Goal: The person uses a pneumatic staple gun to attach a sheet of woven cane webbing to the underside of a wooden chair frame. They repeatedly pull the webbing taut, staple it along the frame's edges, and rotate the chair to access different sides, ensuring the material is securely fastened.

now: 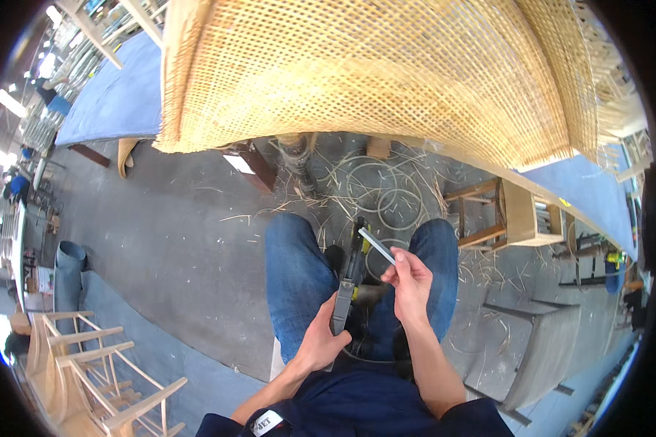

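Between my knees, my left hand (pixel 323 336) is wrapped round the grey end of a black staple gun (pixel 352 271) with yellow-green parts. Pinched in the thumb and fingers of my right hand (pixel 412 282) is a thin silver strip of staples (pixel 377 245). The strip slants up and to the left, its far end close beside the upper part of the staple gun. I cannot tell whether the two touch. In front of my knees, a sheet of woven cane webbing (pixel 386 80) lies across the work surface and overhangs its near edge.
A blue-covered table (pixel 116 95) shows on both sides of the cane. Cane coils and scraps (pixel 386 191) litter the floor beneath. A wooden stool frame (pixel 481 215) stands at right, near a grey panelled stand (pixel 543 353). Pale wooden chair frames (pixel 116 364) occupy the lower left.
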A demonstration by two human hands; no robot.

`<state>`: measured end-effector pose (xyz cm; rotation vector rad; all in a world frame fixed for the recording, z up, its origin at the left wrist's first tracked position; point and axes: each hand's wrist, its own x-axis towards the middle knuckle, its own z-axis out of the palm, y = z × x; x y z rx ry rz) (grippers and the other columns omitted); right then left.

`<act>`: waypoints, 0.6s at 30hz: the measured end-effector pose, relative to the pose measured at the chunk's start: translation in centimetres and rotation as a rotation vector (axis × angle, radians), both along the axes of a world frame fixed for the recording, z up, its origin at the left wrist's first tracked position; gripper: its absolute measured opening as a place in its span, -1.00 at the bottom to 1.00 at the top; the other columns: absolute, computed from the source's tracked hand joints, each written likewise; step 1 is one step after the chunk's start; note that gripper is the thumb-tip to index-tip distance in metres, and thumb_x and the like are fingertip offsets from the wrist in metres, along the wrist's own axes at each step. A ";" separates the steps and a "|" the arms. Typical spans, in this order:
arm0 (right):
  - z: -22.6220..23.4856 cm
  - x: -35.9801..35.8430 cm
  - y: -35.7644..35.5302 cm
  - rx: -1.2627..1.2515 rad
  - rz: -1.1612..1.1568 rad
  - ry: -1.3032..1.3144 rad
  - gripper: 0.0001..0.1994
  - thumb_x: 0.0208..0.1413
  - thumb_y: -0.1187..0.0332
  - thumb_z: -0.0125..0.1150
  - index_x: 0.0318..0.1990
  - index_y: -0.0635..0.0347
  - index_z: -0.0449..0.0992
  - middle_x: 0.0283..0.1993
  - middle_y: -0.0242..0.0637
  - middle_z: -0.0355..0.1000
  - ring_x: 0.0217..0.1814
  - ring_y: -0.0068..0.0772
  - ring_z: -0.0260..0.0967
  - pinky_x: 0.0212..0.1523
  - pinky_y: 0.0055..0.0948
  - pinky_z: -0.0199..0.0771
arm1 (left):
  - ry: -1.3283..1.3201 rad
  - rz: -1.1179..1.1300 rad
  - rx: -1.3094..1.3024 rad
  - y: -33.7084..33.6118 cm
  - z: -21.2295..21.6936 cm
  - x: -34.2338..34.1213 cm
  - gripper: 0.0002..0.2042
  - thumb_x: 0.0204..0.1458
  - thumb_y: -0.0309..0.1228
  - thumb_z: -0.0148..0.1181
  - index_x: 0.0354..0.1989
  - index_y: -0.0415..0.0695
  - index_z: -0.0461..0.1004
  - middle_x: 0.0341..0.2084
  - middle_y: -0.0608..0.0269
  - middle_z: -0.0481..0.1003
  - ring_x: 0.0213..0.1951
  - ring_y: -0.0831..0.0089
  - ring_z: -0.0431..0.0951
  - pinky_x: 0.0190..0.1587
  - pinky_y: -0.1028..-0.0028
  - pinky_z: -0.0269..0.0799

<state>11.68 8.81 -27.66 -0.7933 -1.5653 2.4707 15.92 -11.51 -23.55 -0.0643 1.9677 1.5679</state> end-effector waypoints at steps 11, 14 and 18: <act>-1.5 1.2 -0.7 0.045 0.062 0.035 -0.70 0.30 0.38 0.30 0.11 0.31 0.58 -0.25 -0.29 0.58 -0.35 -0.54 0.52 -0.26 -0.53 0.58 | 0.031 -0.093 -0.077 0.2 0.7 0.2 -0.15 -0.07 -0.58 0.19 0.50 -0.28 0.02 0.35 -0.14 0.27 0.41 0.05 0.27 0.44 0.27 0.15; -1.6 1.3 -0.9 0.128 0.120 0.059 -0.68 0.26 0.44 0.34 0.14 0.30 0.57 -0.20 -0.26 0.61 -0.33 -0.54 0.54 -0.25 -0.52 0.61 | 0.017 -0.091 -0.082 0.2 0.6 0.2 -0.15 -0.07 -0.58 0.19 0.50 -0.29 0.01 0.35 -0.14 0.27 0.41 0.04 0.27 0.44 0.26 0.15; -1.1 1.4 -1.0 0.584 0.220 0.025 -0.68 0.18 0.41 0.43 0.06 0.29 0.63 -0.25 -0.24 0.65 -0.37 -0.54 0.57 -0.30 -0.51 0.61 | 0.023 -0.099 -0.109 0.2 0.6 0.2 -0.15 -0.06 -0.56 0.19 0.50 -0.30 0.01 0.34 -0.15 0.27 0.40 0.04 0.28 0.43 0.26 0.16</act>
